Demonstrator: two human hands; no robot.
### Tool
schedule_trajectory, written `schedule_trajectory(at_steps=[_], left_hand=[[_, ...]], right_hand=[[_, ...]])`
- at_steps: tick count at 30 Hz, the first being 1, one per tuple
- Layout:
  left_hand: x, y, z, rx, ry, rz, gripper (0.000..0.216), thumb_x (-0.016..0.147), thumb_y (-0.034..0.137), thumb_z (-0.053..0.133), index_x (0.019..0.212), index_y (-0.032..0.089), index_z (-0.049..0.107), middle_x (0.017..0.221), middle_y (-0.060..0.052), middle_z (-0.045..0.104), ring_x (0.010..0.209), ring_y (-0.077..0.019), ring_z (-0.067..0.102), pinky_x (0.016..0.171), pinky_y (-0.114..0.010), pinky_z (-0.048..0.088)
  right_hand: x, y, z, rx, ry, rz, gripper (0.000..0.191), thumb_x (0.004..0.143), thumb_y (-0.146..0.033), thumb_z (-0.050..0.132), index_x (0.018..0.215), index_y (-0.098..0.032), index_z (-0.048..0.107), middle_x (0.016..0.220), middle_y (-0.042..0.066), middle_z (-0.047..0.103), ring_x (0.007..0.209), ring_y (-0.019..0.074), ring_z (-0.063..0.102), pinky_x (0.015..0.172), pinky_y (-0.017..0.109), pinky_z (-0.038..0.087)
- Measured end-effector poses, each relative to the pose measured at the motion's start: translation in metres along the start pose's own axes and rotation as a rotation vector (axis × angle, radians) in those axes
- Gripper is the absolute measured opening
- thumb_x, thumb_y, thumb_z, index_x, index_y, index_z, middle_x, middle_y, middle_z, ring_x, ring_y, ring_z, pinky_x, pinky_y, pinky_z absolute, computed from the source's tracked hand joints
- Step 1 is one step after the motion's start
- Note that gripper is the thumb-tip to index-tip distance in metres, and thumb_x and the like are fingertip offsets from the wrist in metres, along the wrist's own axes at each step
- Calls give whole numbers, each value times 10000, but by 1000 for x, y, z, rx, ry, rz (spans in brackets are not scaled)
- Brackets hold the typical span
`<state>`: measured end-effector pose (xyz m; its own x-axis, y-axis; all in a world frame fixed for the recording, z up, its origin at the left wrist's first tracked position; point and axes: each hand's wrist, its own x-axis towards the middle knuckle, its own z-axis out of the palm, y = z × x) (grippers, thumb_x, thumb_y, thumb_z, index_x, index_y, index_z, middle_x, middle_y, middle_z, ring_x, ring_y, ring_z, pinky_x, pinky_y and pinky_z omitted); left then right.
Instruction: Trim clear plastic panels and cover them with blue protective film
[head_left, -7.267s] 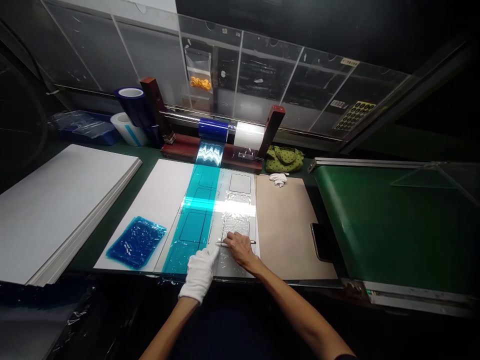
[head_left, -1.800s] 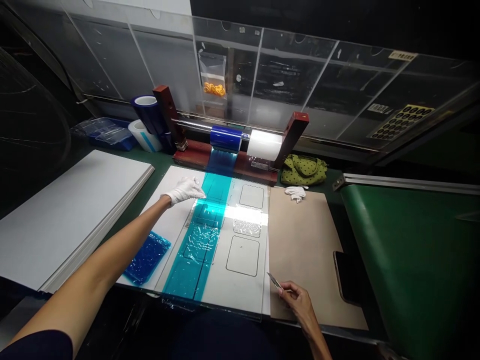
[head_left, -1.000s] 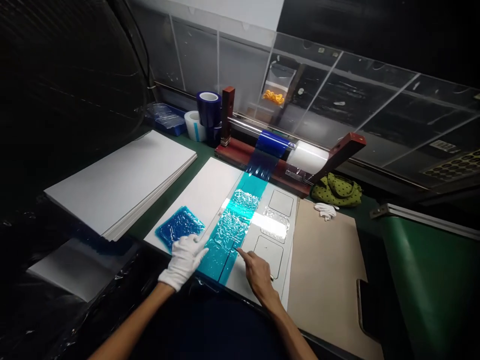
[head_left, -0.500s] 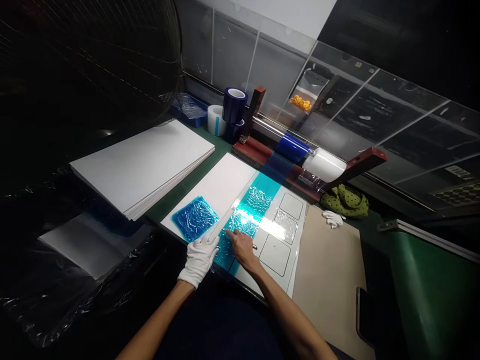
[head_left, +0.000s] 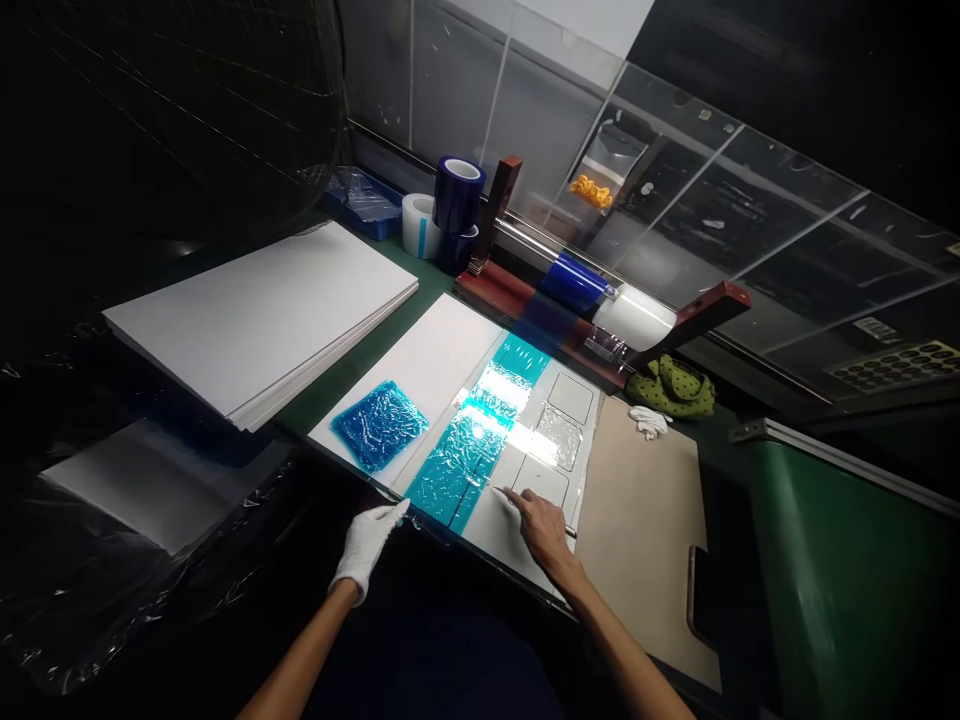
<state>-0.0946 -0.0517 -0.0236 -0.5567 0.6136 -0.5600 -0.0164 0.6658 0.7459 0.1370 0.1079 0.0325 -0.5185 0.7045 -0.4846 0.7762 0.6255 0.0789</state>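
Note:
A teal-blue film strip runs from a blue roll on a red holder down across a white template board with outlined rectangles. My left hand, in a white glove, has its fingers stretched out, the tips touching the strip's near left corner at the table edge. My bare right hand rests on the white board just right of the strip. It is closed on a thin blade, whose tip points at the strip's right edge.
A crumpled blue film piece lies left of the strip. A stack of white sheets fills the left. A brown board, a phone and a green conveyor lie right. Tape rolls, a clear film roll and a green pouch stand behind.
My left hand has slid back from the film to its near corner. My right hand has moved right, off the blue strip onto the white board. The view has shifted slightly.

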Motion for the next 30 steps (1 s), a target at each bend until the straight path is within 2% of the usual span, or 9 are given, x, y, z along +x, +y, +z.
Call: schedule_trajectory(at_steps=[4, 9, 12, 15, 17, 20, 25, 30], left_hand=[[-6, 11, 6, -145, -29, -6, 565, 681, 624, 595, 894, 114, 713, 775, -59, 687, 740, -208, 602, 709, -302, 459], [-26, 33, -2, -245, -17, 98, 437, 678, 538, 650, 883, 157, 713, 855, -33, 682, 831, -208, 578, 733, -266, 440], [-27, 40, -13, -275, -47, 137, 393, 668, 521, 668, 836, 169, 712, 810, -10, 663, 781, -180, 559, 701, -243, 427], [-16, 36, -22, -279, -82, 98, 416, 648, 546, 670, 781, 155, 711, 645, 11, 587, 608, -133, 482, 567, -234, 379], [-6, 28, -24, -272, -78, 52, 444, 620, 571, 679, 724, 140, 702, 529, 35, 478, 518, -102, 374, 489, -229, 300], [4, 16, -23, -280, -70, 11, 475, 577, 602, 693, 653, 133, 679, 491, 55, 377, 513, -88, 291, 484, -228, 249], [6, 7, -19, -313, -81, -19, 505, 573, 627, 686, 676, 133, 683, 518, 56, 374, 545, -92, 288, 522, -233, 259], [4, 9, -18, -332, -77, -31, 524, 581, 641, 672, 686, 129, 697, 524, 43, 422, 541, -95, 312, 526, -238, 273]], right_hand=[[-29, 20, 14, 42, 28, 95, 532, 906, -78, 304, 1300, -391, 475, 934, 18, 653, 739, 140, 629, 545, 225, 336], [-50, 18, 24, 153, 111, 170, 516, 898, -92, 328, 1295, -377, 492, 902, 4, 665, 714, 128, 626, 533, 220, 329], [-54, 8, 24, 237, 168, 185, 474, 906, -135, 353, 1278, -383, 510, 896, -8, 669, 709, 124, 623, 533, 213, 334], [-53, -3, 18, 300, 238, 199, 469, 907, -142, 351, 1277, -381, 513, 889, -13, 674, 717, 120, 618, 551, 209, 347], [-47, -12, 10, 322, 276, 205, 476, 906, -131, 345, 1279, -374, 514, 890, -12, 677, 726, 120, 616, 569, 209, 355], [-26, -32, -7, 317, 267, 154, 496, 899, -115, 352, 1281, -393, 505, 900, -15, 677, 748, 122, 617, 582, 214, 355], [28, -77, -36, 208, 167, 38, 532, 920, -107, 302, 1325, -429, 426, 951, 1, 663, 788, 145, 622, 606, 229, 371], [61, -99, -44, 141, 122, -12, 450, 959, -171, 269, 1279, -395, 494, 961, 40, 657, 817, 173, 631, 633, 247, 400]])
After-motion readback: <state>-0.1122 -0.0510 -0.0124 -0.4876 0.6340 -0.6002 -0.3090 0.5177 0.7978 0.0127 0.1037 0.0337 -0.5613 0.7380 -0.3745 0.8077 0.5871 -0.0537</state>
